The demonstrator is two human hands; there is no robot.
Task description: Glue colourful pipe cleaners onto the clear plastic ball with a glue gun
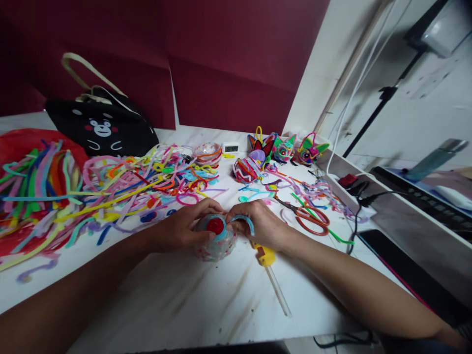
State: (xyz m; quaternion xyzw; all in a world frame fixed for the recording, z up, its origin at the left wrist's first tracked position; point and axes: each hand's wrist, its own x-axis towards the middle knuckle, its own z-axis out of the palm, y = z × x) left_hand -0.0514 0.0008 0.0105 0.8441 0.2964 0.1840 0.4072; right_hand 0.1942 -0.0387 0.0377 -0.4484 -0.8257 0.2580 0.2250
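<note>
A clear round ball (216,250) with coloured specks rests on the white table, near its front middle. On its top is a red disc (215,225) with light blue pipe cleaner around it. My left hand (188,226) is wrapped against the ball's left side, thumb beside the red disc. My right hand (260,223) pinches a light blue pipe cleaner (248,222) at the ball's upper right; its free end curves over the fingers. Just below my right hand lies a yellow glue gun (266,256) with a clear glue stick (279,290) sticking out towards the front edge.
Orange-handled scissors (313,220) lie right of my right hand. Loose pipe cleaners (147,187) cover the left side. Finished colourful figures (283,149), a striped ball (246,169) and a small clock (230,148) stand behind. A black bag (106,128) is back left, a phone (405,270) right.
</note>
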